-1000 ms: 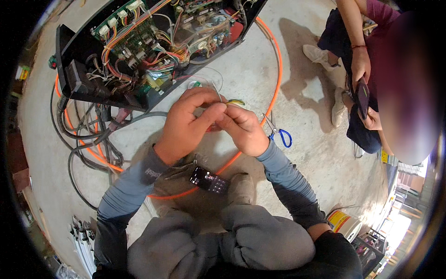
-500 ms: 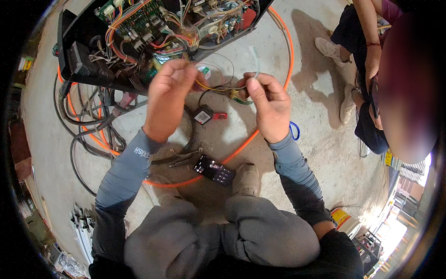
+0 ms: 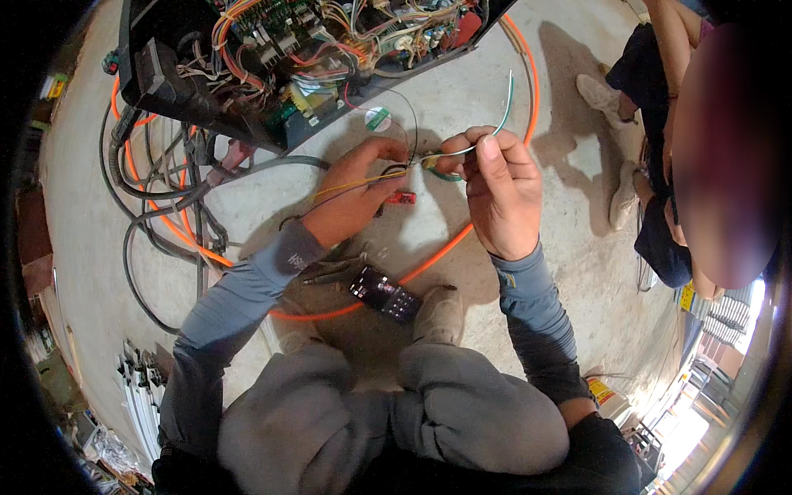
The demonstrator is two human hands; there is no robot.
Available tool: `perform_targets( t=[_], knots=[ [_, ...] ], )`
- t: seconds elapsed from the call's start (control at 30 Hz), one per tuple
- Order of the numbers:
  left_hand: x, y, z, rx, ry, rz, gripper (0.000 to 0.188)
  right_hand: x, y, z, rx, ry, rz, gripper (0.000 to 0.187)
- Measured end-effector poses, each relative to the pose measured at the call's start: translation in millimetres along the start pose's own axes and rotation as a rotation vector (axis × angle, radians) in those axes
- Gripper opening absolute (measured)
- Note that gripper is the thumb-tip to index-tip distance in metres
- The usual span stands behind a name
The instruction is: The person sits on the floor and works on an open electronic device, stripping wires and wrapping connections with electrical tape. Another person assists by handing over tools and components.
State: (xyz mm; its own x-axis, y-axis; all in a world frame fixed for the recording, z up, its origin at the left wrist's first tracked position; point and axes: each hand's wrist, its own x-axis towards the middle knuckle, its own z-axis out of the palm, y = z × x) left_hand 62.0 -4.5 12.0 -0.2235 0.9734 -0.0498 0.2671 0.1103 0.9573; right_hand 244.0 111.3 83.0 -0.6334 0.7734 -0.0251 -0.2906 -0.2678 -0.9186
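My left hand [image 3: 355,190] is closed, its fingertips pinching a bundle of thin wires. A yellow wire [image 3: 371,180] and a dark one trail back across that hand toward the wrist. My right hand [image 3: 507,186] pinches a green-and-white wire [image 3: 505,115] between thumb and fingers, its free end curving upward. The wire's other end runs toward my left fingertips, where the join is too small to make out. Green-handled pliers [image 3: 448,176] show between the hands, partly hidden behind the right fingers. Thin red and dark wires lead up toward an opened machine [image 3: 272,140] with circuit boards.
A phone [image 3: 384,294] lies on the floor before my shoes, beside an orange hose [image 3: 445,252]. A small red item [image 3: 402,198] lies under my left hand. Black cables [image 3: 177,198] heap at left. Another person [image 3: 660,124] sits at right.
My left hand has come down and right, turning across toward the right hand, and now closes on wires. The view has shifted slightly; the right hand still holds its wire.
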Motion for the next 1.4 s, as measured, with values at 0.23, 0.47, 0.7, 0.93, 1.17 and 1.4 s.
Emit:
perform_targets(
  t=[0.23,0.47,0.7,0.93,1.17,1.4],
  knots=[
    [-2,-13,15,-0.212,0.072,-0.049,0.023,1,1,0,0.047,0.013,-0.049,0.024],
    [-5,-14,14,-0.521,0.133,-0.117,0.02,-4,26,-3,-0.529,-0.029,-0.002,0.028],
    [-6,-12,17,-0.442,0.168,-0.06,0.023,-13,52,3,-0.634,-0.052,0.057,0.03],
    [-5,-4,16,-0.63,0.158,-0.174,0.024,-12,65,-5,-0.732,-0.051,-0.02,0.028],
    [-6,-5,16,-0.585,0.107,-0.163,0.025,-13,64,-4,-0.748,-0.03,-0.03,0.025],
    [-7,-2,19,-0.561,0.115,-0.201,0.024,-13,66,-7,-0.73,-0.05,-0.072,0.022]
  ],
)
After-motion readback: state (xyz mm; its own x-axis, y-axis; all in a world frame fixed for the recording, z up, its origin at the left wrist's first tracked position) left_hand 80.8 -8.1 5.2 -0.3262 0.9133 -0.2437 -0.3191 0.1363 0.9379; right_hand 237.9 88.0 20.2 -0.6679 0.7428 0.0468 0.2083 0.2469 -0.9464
